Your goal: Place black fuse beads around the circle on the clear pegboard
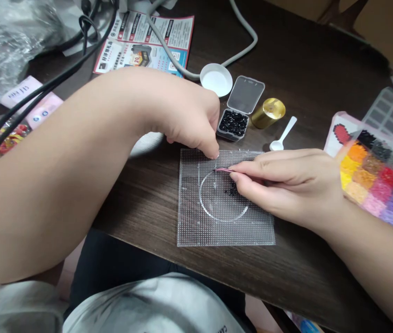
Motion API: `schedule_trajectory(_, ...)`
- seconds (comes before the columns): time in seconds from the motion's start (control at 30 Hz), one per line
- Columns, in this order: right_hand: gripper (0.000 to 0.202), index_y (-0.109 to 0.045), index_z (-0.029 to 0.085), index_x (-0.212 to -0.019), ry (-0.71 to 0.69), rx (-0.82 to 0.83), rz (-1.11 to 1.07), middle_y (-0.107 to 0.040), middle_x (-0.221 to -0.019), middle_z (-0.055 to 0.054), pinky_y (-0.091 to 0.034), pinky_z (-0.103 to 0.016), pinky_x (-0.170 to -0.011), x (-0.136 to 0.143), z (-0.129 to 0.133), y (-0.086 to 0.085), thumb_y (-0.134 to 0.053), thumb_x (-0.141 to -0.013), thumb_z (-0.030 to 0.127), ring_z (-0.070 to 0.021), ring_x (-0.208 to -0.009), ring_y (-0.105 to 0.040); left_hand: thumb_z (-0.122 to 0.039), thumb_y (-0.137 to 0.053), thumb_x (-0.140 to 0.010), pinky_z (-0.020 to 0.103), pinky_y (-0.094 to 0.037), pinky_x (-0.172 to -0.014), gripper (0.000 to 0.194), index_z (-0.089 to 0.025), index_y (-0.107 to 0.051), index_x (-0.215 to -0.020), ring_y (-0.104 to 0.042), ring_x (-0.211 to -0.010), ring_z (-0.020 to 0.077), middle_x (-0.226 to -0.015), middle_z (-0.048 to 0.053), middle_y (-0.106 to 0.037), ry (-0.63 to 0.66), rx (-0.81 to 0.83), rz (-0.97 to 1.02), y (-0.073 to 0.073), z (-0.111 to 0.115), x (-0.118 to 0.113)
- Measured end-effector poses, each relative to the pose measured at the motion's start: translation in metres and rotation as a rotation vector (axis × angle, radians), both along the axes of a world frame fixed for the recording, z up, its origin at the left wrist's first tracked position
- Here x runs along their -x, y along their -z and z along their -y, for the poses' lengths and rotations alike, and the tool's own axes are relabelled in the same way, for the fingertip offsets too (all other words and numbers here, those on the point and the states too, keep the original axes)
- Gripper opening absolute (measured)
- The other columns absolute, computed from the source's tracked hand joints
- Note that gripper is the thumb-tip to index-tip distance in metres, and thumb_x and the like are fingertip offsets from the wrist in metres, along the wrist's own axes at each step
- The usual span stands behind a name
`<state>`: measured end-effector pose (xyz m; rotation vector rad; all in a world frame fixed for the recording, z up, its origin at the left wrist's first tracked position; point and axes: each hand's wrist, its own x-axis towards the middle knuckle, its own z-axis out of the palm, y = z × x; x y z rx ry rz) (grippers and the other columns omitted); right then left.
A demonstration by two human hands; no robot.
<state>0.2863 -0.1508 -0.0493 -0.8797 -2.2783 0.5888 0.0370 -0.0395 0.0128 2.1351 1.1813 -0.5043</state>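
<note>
A clear square pegboard (191, 226) lies near the table's front edge, with a pale ring outline (201, 203) showing on it. My left hand (192, 115) is over its back edge, fingers curled and the thumb tip pressed on the board. My right hand (286, 187) is closed in a pinch around thin pinkish tweezers (224, 169), their tip at the top of the ring. A small cluster of black beads (233, 188) shows on the board beside my right fingers. Behind the board is a small clear box (233, 124) of black beads, its lid open.
A gold cylinder (268, 113), white spoon (283, 134) and shallow white dish (216, 79) stand behind the board. At right is a tray of coloured beads (373, 180). A printed leaflet (147, 44), grey cable (252, 32), black cables (43, 88) and plastic wrap (12, 37) lie at the back left.
</note>
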Motion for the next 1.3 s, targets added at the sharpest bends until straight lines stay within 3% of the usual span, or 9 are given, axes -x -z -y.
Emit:
schedule_trajectory(0.33,0.026,-0.102,0.029,-0.109,-0.013,-0.003,0.009,-0.090,-0.078,0.002,-0.063,-0.027,-0.057,0.000,-0.001,-0.003,-0.085,-0.114,0.011,-0.0140,-0.057,-0.079,-0.056,-0.083,-0.095,0.046,-0.039,-0.066,0.034,-0.028,-0.082,-0.076,-0.056,-0.062,0.0225,-0.064,0.002,-0.067,-0.025,-0.004,-0.012,-0.006,0.005,-0.001)
schedule_trajectory(0.6,0.025,-0.103,0.028,-0.111,0.004,-0.048,0.021,-0.092,-0.081,0.003,-0.067,-0.026,-0.061,-0.001,-0.001,0.001,-0.086,-0.113,0.010,-0.0144,-0.060,-0.082,-0.065,-0.082,-0.088,0.045,-0.040,-0.057,0.035,-0.031,-0.082,-0.076,-0.059,-0.059,0.0240,-0.061,0.001,-0.070,-0.002,0.015,-0.021,0.007,-0.007,0.002)
schedule_trajectory(0.87,0.030,-0.106,0.033,-0.112,0.085,-0.009,-0.118,-0.090,-0.077,0.003,-0.065,-0.028,-0.050,-0.006,-0.003,0.000,-0.092,-0.106,0.006,-0.0184,-0.057,-0.082,-0.058,-0.082,-0.088,0.043,-0.045,-0.057,0.033,-0.030,-0.081,-0.071,-0.062,-0.060,0.0228,-0.062,0.000,-0.073,0.012,-0.020,-0.012,0.004,-0.004,0.000)
schedule_trajectory(1.1,0.030,-0.107,0.033,-0.111,0.150,0.116,-0.190,-0.099,-0.095,0.000,-0.078,-0.027,-0.062,-0.011,-0.003,0.004,-0.099,-0.103,0.005,-0.0223,-0.072,-0.094,-0.064,-0.085,-0.093,0.044,-0.033,-0.061,0.039,-0.029,-0.084,-0.075,-0.046,-0.054,0.0180,-0.059,0.001,-0.060,-0.089,0.071,-0.074,0.006,-0.007,0.003)
schedule_trajectory(1.3,0.026,-0.108,0.029,-0.112,0.145,0.180,-0.164,-0.097,-0.090,-0.002,-0.074,-0.027,-0.059,-0.012,-0.001,0.001,-0.094,-0.107,0.008,-0.0207,-0.069,-0.090,-0.062,-0.086,-0.095,0.043,-0.030,-0.060,0.039,-0.029,-0.085,-0.075,-0.046,-0.057,0.0181,-0.062,0.001,-0.060,-0.115,0.161,-0.047,0.011,-0.009,0.007)
